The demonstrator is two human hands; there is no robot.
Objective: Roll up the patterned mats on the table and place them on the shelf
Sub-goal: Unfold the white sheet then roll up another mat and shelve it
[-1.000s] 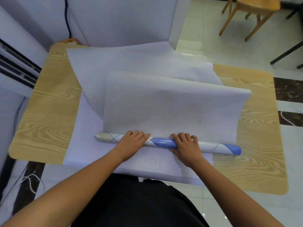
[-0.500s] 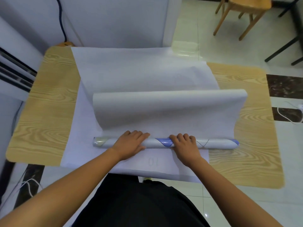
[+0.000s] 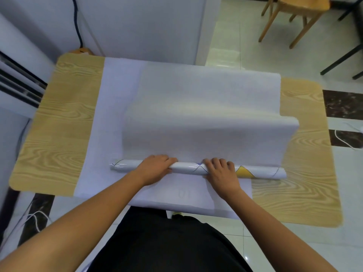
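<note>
Head: yellow patch [image 3: 243,171] newly atop roll [image 3: 188,167]

Top mat [image 3: 206,122] partly rolled, white underside up, rolled end crosswise near table [image 3: 59,124] front edge; second mat [image 3: 110,114] flat beneath.

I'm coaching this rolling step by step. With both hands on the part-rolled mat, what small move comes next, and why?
Probably turn the roll a little further away with left hand and right hand together: both grip it, and a long unrolled stretch of mat arches up beyond it, so rolling isn't finished.
</note>
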